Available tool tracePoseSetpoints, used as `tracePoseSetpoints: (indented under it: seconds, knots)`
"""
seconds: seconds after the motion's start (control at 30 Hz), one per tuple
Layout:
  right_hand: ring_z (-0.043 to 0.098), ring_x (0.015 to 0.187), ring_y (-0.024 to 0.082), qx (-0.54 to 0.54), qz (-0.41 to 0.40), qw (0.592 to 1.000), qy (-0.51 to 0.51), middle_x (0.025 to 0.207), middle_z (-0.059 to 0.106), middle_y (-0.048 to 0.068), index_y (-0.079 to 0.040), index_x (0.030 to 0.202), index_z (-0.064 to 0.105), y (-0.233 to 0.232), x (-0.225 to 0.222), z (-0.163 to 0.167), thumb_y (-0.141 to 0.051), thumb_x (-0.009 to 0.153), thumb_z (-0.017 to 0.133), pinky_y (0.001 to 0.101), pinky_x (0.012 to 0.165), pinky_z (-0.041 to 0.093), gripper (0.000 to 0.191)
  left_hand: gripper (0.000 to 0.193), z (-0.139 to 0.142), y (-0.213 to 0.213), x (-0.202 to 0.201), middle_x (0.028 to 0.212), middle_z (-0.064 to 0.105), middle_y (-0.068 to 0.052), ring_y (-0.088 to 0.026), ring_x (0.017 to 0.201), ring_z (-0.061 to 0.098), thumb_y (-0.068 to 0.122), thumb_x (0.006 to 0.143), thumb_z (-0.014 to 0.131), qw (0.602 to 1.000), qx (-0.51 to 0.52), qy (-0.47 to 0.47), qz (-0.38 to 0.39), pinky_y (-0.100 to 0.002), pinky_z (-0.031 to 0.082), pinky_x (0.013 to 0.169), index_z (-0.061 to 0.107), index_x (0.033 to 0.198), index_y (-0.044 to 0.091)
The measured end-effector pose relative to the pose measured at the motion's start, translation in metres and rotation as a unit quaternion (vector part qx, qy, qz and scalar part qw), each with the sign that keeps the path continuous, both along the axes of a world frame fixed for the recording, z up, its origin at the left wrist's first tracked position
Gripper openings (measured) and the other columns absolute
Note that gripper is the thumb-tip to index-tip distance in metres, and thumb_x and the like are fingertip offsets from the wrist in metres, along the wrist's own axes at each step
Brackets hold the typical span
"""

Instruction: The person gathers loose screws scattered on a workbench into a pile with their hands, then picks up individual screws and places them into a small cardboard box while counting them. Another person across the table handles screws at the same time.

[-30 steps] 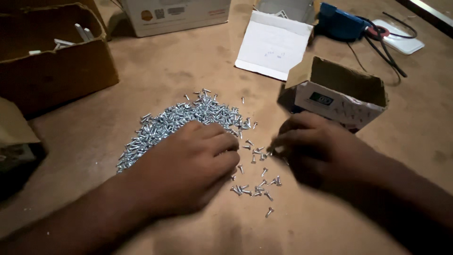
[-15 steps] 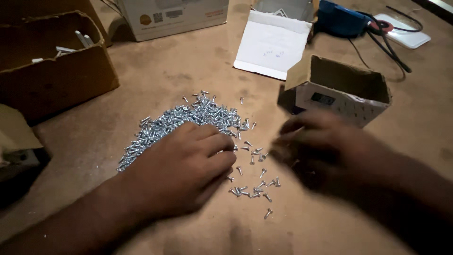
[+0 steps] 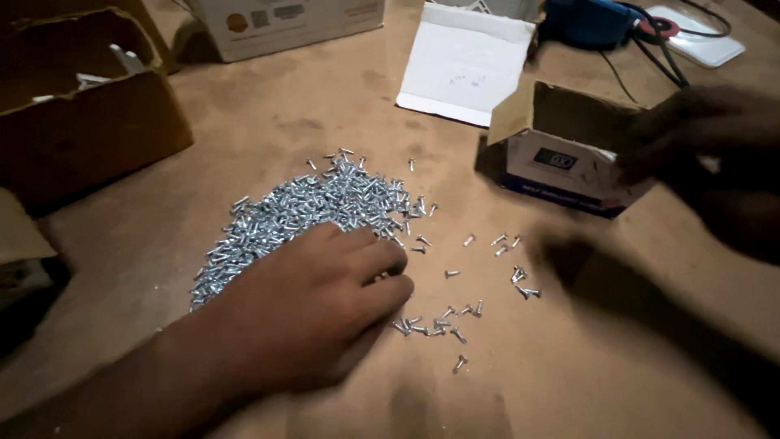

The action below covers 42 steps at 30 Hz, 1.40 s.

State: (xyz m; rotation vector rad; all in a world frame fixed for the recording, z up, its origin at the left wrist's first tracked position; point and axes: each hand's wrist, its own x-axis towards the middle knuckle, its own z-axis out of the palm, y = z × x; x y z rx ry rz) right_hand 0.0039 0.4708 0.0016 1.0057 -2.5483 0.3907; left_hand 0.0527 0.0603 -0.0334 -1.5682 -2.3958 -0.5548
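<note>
The left hand point(image 3: 313, 305) lies palm down and loosely spread on the brown table point(image 3: 244, 138), its fingers nearly flat and closed around nothing that can be seen; its fingertips touch the near edge of the heap of small silver screws point(image 3: 301, 211), which spreads away from the knuckles toward the upper left. Just beyond the fingertips, to their right, loose screws point(image 3: 463, 293) lie scattered singly and in small clusters, apart from the heap. Farther out in the same direction stands the small open cardboard box point(image 3: 569, 158), its flap raised and its mouth facing up. The right hand point(image 3: 715, 154) hovers at the far rim of that box, blurred by motion; whether its fingers are pinched on a screw or already empty cannot be told. Judged from this arrangement, the step in hand is moving screws from the table into the box, with the left hand steadying or gathering the heap. The next move would call for a fine pinch on the scattered pieces nearest the left fingertips. Beyond the box lie a white paper sheet point(image 3: 467, 61) and a blue device with cables point(image 3: 593, 20); well left of the wrist sits a large brown carton point(image 3: 89, 130).
</note>
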Motion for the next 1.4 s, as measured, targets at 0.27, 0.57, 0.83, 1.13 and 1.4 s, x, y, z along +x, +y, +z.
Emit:
tracePoseSetpoints:
  seconds: [0.27, 0.57, 0.83, 1.13, 1.4]
  knots:
    - [0.069, 0.108, 0.022, -0.006, 0.052, 0.982, -0.182, 0.114, 0.075, 0.007, -0.008, 0.107, 0.076, -0.036, 0.017, 0.005, 0.001, 0.081, 0.066, 0.0333, 0.086, 0.060, 0.029, 0.035, -0.008, 0.016, 0.011, 0.125, 0.062, -0.021, -0.037, 0.112, 0.062, 0.019, 0.085, 0.063, 0.993, 0.075, 0.014, -0.090, -0.046, 0.047, 0.090, 0.068, 0.117, 0.005]
    - [0.065, 0.116, 0.023, 0.053, 0.279, 0.940, -0.189, 0.125, 0.069, 0.007, -0.010, 0.121, 0.073, -0.111, 0.042, -0.028, -0.016, 0.088, 0.073, 0.0351, 0.094, 0.054, 0.034, 0.017, 0.000, -0.004, -0.010, 0.102, 0.065, -0.013, -0.033, 0.103, 0.064, 0.006, 0.078, 0.064, 0.994, -0.087, -0.064, 0.007, -0.042, 0.052, 0.084, 0.068, 0.095, 0.005]
    - [0.071, 0.112, 0.020, -0.002, 0.103, 0.993, -0.055, 0.119, 0.069, 0.007, -0.015, 0.107, 0.072, -0.025, 0.010, 0.000, -0.007, 0.087, 0.070, 0.0338, 0.102, 0.059, 0.022, 0.027, 0.001, -0.015, -0.010, 0.114, 0.064, -0.011, -0.031, 0.110, 0.063, 0.004, 0.079, 0.060, 0.997, -0.047, -0.061, -0.001, -0.041, 0.053, 0.087, 0.067, 0.104, 0.005]
    - [0.067, 0.115, 0.023, 0.023, 0.175, 0.956, -0.234, 0.122, 0.073, 0.005, -0.015, 0.116, 0.077, -0.107, 0.061, 0.003, -0.020, 0.091, 0.073, 0.0358, 0.093, 0.054, 0.026, 0.025, 0.000, -0.014, -0.012, 0.110, 0.064, -0.008, -0.027, 0.110, 0.064, 0.006, 0.080, 0.060, 0.989, -0.119, -0.090, 0.013, -0.040, 0.054, 0.086, 0.068, 0.104, 0.007]
    - [0.066, 0.123, 0.025, 0.057, 0.234, 0.958, -0.154, 0.124, 0.071, 0.006, -0.015, 0.111, 0.076, -0.094, 0.034, -0.006, -0.018, 0.078, 0.077, 0.0406, 0.099, 0.051, 0.033, 0.026, -0.007, -0.002, -0.009, 0.112, 0.065, -0.011, -0.031, 0.109, 0.065, 0.009, 0.089, 0.060, 0.995, -0.058, -0.075, 0.007, -0.042, 0.054, 0.084, 0.069, 0.113, 0.007]
